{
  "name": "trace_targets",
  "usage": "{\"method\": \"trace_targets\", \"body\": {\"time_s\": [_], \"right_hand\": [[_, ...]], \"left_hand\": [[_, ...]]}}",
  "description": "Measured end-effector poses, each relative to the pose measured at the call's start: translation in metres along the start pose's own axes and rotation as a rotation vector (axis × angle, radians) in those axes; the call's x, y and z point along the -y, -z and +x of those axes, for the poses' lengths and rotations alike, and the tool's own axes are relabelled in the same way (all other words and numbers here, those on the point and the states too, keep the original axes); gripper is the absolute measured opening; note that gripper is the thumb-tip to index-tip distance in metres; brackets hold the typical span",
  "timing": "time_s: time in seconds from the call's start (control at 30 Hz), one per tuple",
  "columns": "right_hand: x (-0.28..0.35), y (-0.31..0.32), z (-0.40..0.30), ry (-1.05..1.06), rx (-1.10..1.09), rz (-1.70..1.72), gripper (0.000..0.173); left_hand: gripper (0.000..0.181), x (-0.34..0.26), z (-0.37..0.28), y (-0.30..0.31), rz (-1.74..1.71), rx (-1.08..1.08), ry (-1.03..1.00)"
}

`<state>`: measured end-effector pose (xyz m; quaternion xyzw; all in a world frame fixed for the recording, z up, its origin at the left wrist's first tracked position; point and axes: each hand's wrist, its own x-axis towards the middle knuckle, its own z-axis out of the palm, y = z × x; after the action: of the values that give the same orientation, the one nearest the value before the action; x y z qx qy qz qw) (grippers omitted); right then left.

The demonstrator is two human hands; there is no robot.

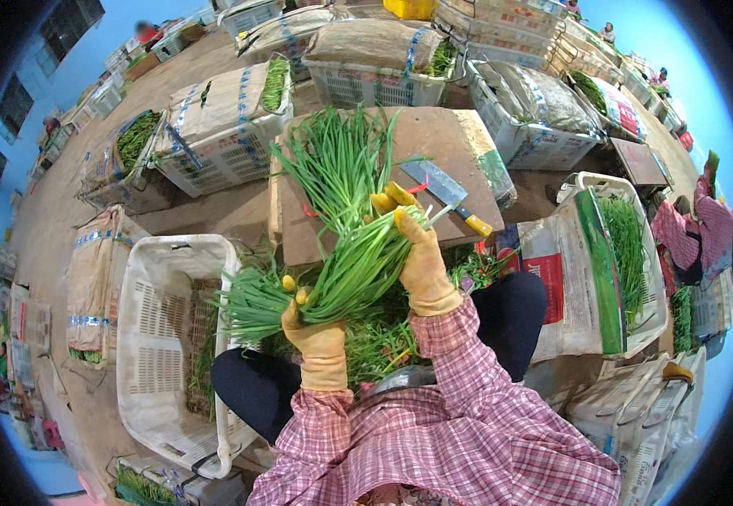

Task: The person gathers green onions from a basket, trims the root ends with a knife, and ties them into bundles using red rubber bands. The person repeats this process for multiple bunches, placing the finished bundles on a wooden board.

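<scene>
Both hands wear yellow-tipped work gloves and hold one bunch of long green leafy stalks, like garlic chives (360,269), slanting above the lap. My left hand (312,332) grips the leafy lower-left part. My right hand (417,246) closes round the pale stem end at the upper right. Another bunch of the greens (341,158) lies on the brown board (455,136) just beyond, with a red tie near its left side. To its right, a cleaver (445,190) with a black and yellow handle lies on the board, a red strip by its blade.
A white plastic crate (170,341) stands at left, with some greens inside. At right, another crate (654,316) holds greens and a printed sack. Loose greens (379,354) lie between the knees. Covered crates (214,158) stand beyond the board; a person (698,228) sits at far right.
</scene>
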<state>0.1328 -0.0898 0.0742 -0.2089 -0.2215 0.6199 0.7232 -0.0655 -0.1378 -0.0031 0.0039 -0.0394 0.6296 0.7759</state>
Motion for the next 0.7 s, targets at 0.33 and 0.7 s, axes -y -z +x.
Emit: {"method": "trace_targets", "body": {"time_s": [0.33,0.7], "right_hand": [[0.019,0.004,-0.005,-0.015,0.207,0.079,0.070],[0.025,-0.019,-0.013,0.126,0.309,0.076,0.033]], "left_hand": [[0.036,0.010,0.006,-0.035,0.421,-0.196,-0.119],[0.051,0.009,-0.009,0.025,0.717,0.013,-0.078]]}}
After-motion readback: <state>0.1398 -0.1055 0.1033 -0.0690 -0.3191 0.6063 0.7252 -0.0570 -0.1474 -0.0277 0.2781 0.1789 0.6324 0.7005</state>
